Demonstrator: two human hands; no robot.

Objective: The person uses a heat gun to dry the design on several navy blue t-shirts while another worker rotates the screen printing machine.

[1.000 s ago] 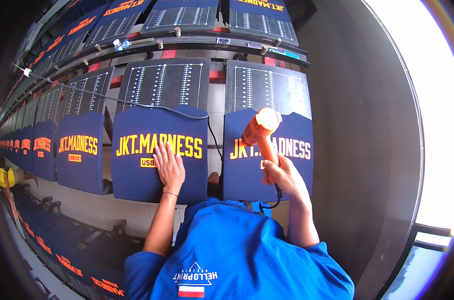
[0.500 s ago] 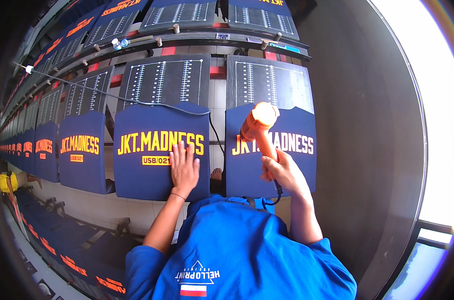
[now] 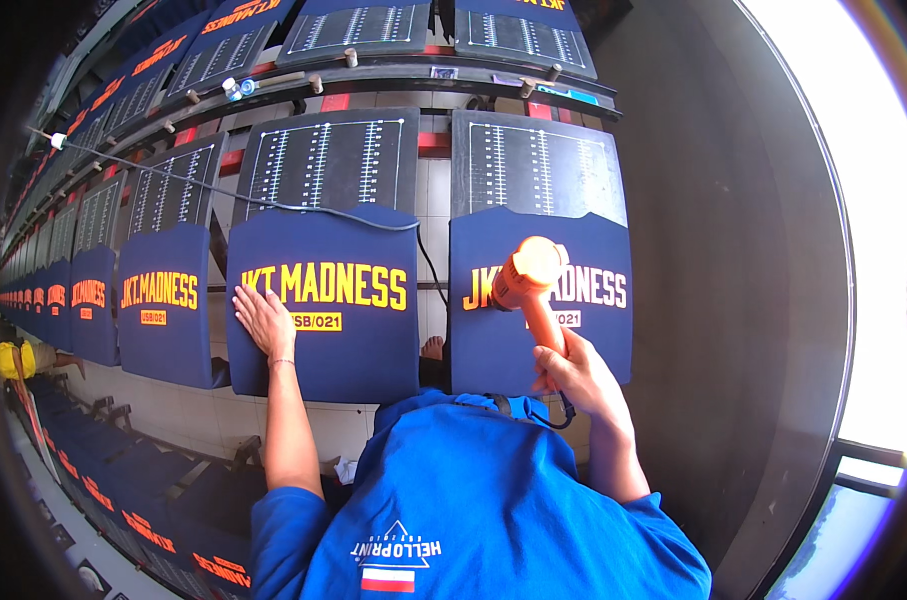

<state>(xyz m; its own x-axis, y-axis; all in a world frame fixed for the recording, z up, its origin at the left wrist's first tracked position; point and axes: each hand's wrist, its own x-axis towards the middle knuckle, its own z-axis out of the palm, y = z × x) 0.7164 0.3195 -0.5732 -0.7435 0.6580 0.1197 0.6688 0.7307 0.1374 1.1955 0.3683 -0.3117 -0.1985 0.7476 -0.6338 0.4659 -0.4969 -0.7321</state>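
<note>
My right hand [image 3: 579,376] is wrapped round the handle of an orange heat gun [image 3: 542,318], its head over the print of a navy shirt panel [image 3: 484,365] on the right-hand board. The gun hides part of that yellow-orange and white lettering. My left hand [image 3: 267,328] lies flat, fingers stretched, at the left end of the yellow lettering on the neighbouring navy shirt panel [image 3: 349,372]. Its fingers cover the first letters and the edge of the small yellow box below. Both panels lie smooth on dark boards [image 3: 329,160] with white ruler marks.
A grey cord [image 3: 304,207] runs across the boards from the upper left. Behind them, a dark metal rail [image 3: 384,87] carries short pegs and small bottles [image 3: 236,88]. More printed panels [image 3: 161,300] line the left. A grey wall [image 3: 719,300] stands at right, and a person in yellow [image 3: 14,362] at far left.
My left hand has slid left across the shirt panel, from the right end of the lettering to its left end. The heat gun has shifted slightly down and right in my right hand.
</note>
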